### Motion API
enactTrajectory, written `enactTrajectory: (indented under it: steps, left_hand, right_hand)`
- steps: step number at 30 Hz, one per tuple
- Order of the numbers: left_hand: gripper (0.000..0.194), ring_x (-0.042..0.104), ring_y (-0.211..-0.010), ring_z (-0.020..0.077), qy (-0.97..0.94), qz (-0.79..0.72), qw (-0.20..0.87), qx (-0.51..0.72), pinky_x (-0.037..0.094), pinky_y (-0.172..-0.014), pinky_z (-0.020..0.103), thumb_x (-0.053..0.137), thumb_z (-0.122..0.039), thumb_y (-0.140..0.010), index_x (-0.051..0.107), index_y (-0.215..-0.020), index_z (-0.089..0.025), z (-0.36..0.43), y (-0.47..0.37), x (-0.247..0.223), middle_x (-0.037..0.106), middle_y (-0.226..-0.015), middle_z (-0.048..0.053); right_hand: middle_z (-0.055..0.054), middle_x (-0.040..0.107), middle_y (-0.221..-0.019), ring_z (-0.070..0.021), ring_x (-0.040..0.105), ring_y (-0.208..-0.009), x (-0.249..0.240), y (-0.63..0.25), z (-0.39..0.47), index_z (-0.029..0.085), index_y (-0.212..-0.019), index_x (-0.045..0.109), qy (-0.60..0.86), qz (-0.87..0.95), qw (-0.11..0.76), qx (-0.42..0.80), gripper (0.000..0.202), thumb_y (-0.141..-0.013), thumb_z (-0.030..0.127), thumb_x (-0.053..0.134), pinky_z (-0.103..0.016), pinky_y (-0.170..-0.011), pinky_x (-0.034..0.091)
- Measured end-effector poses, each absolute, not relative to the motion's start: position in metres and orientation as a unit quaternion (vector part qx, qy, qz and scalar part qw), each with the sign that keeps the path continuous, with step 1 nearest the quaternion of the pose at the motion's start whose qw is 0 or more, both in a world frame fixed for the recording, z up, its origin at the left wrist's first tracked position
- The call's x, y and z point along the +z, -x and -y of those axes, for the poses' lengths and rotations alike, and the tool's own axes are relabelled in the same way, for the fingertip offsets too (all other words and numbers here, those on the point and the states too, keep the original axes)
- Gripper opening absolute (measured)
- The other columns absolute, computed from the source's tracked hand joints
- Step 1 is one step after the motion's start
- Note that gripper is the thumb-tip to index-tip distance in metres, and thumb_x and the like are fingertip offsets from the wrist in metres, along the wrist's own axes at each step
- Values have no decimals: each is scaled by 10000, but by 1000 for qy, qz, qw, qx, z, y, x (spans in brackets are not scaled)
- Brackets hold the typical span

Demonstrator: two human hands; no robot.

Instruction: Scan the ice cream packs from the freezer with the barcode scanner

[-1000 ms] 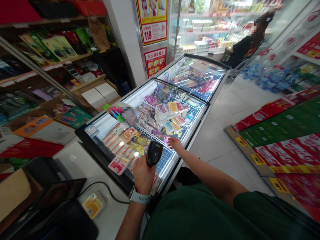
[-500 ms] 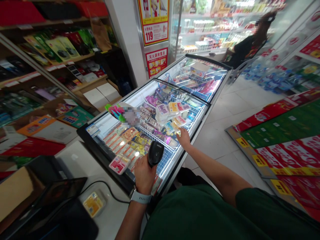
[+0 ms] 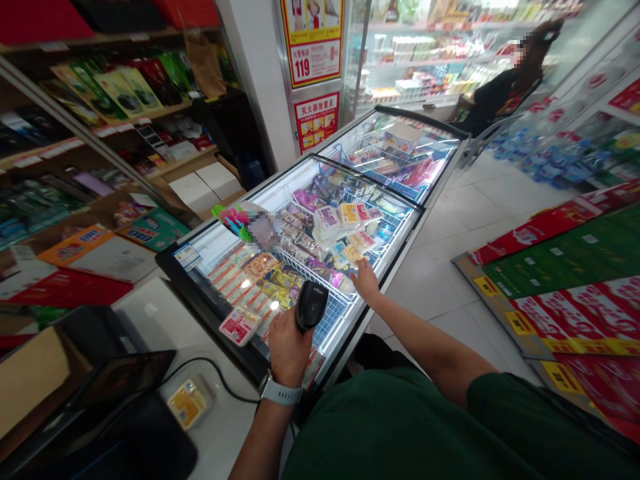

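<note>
My left hand (image 3: 290,347), with a watch on the wrist, is closed round the handle of a black barcode scanner (image 3: 312,305). The scanner's head is over the near end of a glass-topped chest freezer (image 3: 200,290). Further right, my right hand (image 3: 366,283) is low over the glass, its fingers partly stretched out beside a yellow-labelled clear pack (image 3: 353,255); I cannot tell whether they touch it. Several similar packs lie around it, among them a purple-labelled pack (image 3: 327,217). Left of the scanner, a red-labelled pack (image 3: 239,326) rests at the freezer's edge.
On the white counter (image 3: 230,437) lie another yellow-labelled pack (image 3: 189,404) and the black cable (image 3: 220,373). Colourful items (image 3: 235,221) sit on the freezer's far edge. Red and green cartons (image 3: 560,260) are stacked at right. A person (image 3: 505,90) sits beyond the freezer.
The view has shifted slightly. My right hand has moved a little left, close to the yellow-labelled pack. My left hand keeps the scanner in nearly the same place.
</note>
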State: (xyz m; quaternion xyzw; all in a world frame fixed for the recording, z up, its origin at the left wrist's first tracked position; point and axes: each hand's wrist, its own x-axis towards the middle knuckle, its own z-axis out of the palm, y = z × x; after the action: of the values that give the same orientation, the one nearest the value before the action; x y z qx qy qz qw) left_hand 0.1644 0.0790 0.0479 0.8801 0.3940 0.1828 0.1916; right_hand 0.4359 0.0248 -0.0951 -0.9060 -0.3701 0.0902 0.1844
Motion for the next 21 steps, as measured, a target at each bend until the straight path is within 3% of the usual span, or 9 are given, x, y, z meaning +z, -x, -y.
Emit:
enactTrajectory:
  steps: [5, 21]
  left_hand:
    - [256, 618, -935, 286, -877, -399, 194, 184, 443, -798, 379, 629, -230, -798, 605, -1040, -150, -78, -164, 46, 680, -906, 102]
    - [215, 622, -921, 286, -876, -393, 198, 196, 451, -803, 385, 612, -237, -804, 620, -1003, -156, -76, -164, 43, 685, -896, 101]
  right_hand:
    - [-137, 502, -1313, -232, 522, -1168, -95, -437, -22, 153, -1241, 459, 909, 365, 184, 83, 389, -873, 244, 548, -340, -994, 427]
    - [-103, 584, -1220, -222, 623, -974, -82, -443, -20, 212, -1212, 518, 921, 353, 126, 110, 310, -922, 320, 509, -306, -767, 468]
